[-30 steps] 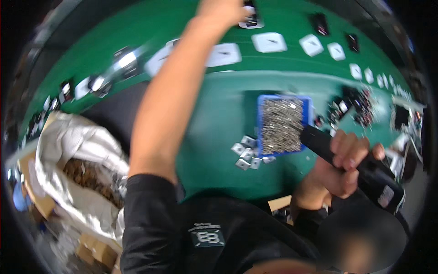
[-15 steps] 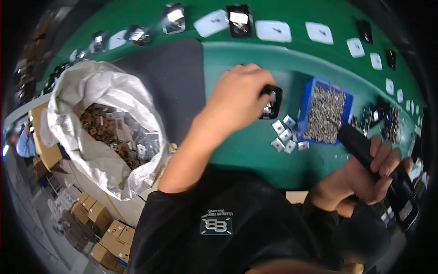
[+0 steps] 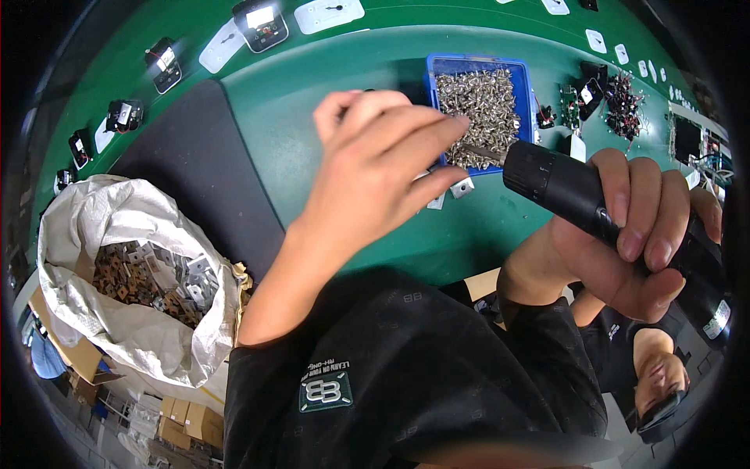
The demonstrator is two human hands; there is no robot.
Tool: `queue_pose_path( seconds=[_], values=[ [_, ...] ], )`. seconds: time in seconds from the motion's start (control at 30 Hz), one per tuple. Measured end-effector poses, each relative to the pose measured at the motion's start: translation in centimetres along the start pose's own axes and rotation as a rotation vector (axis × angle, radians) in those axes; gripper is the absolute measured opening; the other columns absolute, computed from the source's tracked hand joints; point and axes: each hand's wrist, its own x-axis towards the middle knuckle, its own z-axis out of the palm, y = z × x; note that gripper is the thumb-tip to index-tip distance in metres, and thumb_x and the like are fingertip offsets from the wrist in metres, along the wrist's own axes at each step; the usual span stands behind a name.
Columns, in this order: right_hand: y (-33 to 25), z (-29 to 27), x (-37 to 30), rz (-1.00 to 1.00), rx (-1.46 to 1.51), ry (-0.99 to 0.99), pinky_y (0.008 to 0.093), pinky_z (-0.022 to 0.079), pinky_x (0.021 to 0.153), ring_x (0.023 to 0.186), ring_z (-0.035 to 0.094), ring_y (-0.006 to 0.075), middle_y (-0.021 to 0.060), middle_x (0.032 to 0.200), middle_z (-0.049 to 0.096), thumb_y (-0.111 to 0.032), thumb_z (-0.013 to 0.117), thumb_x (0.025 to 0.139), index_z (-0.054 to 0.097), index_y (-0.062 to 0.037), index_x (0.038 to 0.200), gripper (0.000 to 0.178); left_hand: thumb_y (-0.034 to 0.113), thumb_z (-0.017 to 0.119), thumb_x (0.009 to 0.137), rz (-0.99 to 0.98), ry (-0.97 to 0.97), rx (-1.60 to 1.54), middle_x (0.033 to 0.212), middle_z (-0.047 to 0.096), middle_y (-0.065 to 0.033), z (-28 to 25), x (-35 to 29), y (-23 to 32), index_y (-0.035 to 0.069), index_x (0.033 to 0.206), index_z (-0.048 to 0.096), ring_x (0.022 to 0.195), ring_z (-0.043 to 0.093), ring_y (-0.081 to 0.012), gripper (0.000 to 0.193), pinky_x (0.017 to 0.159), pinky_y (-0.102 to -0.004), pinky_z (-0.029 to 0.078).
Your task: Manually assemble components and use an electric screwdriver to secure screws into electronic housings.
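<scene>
Right hand [image 3: 633, 234] is wrapped around a black electric screwdriver [image 3: 594, 207], fingers [image 3: 637, 211] clamped on the barrel. Tool is above the green surface [image 3: 328, 102], right of centre. Long axis runs lower right to upper left; bit [image 3: 478, 152] points up-left, tip over the near edge of the blue tray [image 3: 432, 78] and just beside the left fingertips.

Left hand [image 3: 375, 168] hovers over the surface next to the tray, fingers together and curled, pinched toward the bit. Can't tell if they hold a part; whatever is under them is hidden.

Containers:
- One blue tray, rectangular, full of small silver screws [image 3: 484, 102]. Too many to count.
- One white woven sack [image 3: 133, 313] at lower left, off the surface edge, mouth open. Inside: a heap of small square metal plates [image 3: 152, 273], some silver, some rusty brown. Not countable.

On the surface under the left hand: two small silver square plates [image 3: 461, 187] visible, lying flat; more may be hidden by the hand.

One dark mat [image 3: 203, 164] lies left of the hand.

Far strip of the surface: a row of small black devices [image 3: 262, 23] alternating with white flat pieces [image 3: 328, 12]. Roughly six black ones visible at left.

Right of the tray: a cluster of small black electronic parts with wires [image 3: 617, 94], count unclear.

Cardboard boxes [image 3: 187, 418] sit on the floor below the sack.
</scene>
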Motion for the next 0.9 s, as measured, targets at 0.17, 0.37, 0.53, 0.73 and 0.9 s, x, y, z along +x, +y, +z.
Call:
queue_pose_path(
  seconds=[0.17, 0.37, 0.53, 0.73, 0.9],
  values=[
    [-0.5, 0.0, 0.0, 0.018, 0.04, 0.019, 0.0229, 0.04, 0.072, 0.066, 0.054, 0.0066, -0.006, 0.075, 0.058, -0.014, 0.073, 0.068, 0.056, -0.0134, 0.107, 0.043, 0.017, 0.077, 0.063, 0.073, 0.061, -0.014, 0.077, 0.063, 0.0037, 0.7, -0.3, -0.2, 0.014, 0.088, 0.07, 0.076, 0.053, -0.0152, 0.026, 0.075, -0.0292, 0.031],
    [-0.1, 0.9, -0.5, -0.046, 0.101, 0.035, 0.0227, 0.042, 0.074, 0.068, 0.056, 0.0075, -0.005, 0.075, 0.059, -0.015, 0.075, 0.068, 0.056, -0.0102, 0.106, 0.043, 0.018, 0.078, 0.061, 0.106, 0.084, 0.022, 0.071, 0.062, 0.0038, 0.3, -0.5, -0.7, 0.013, 0.077, 0.069, 0.072, 0.053, -0.0144, 0.019, 0.073, -0.029, 0.031],
    [-0.3, 0.9, -0.2, 0.022, 0.139, -0.027, 0.0232, 0.045, 0.074, 0.067, 0.057, 0.0077, -0.0045, 0.074, 0.059, -0.014, 0.076, 0.066, 0.056, -0.0077, 0.105, 0.044, 0.024, 0.078, 0.059, 0.121, 0.091, 0.017, 0.066, 0.06, 0.0035, -0.3, -1.0, -0.5, 0.014, 0.074, 0.069, 0.07, 0.053, -0.0138, 0.021, 0.072, -0.0293, 0.031],
    [-0.2, 1.3, -0.4, 0.04, 0.147, -0.018, 0.0223, 0.046, 0.072, 0.065, 0.058, 0.0073, -0.0044, 0.073, 0.059, -0.014, 0.077, 0.066, 0.057, -0.008, 0.105, 0.044, 0.025, 0.078, 0.059, 0.152, 0.131, 0.006, 0.065, 0.06, 0.0031, -0.3, -1.2, -0.5, 0.013, 0.076, 0.07, 0.07, 0.054, -0.0141, 0.022, 0.073, -0.0293, 0.031],
    [-0.3, 0.9, -0.1, 0.068, 0.141, -0.037, 0.0215, 0.047, 0.07, 0.063, 0.058, 0.0069, -0.0043, 0.072, 0.059, -0.013, 0.077, 0.066, 0.058, -0.0083, 0.105, 0.043, 0.024, 0.078, 0.058, 0.138, 0.156, -0.007, 0.064, 0.059, 0.0026, -0.6, -1.4, -0.5, 0.012, 0.075, 0.07, 0.071, 0.054, -0.014, 0.022, 0.073, -0.0295, 0.032]
  ],
)
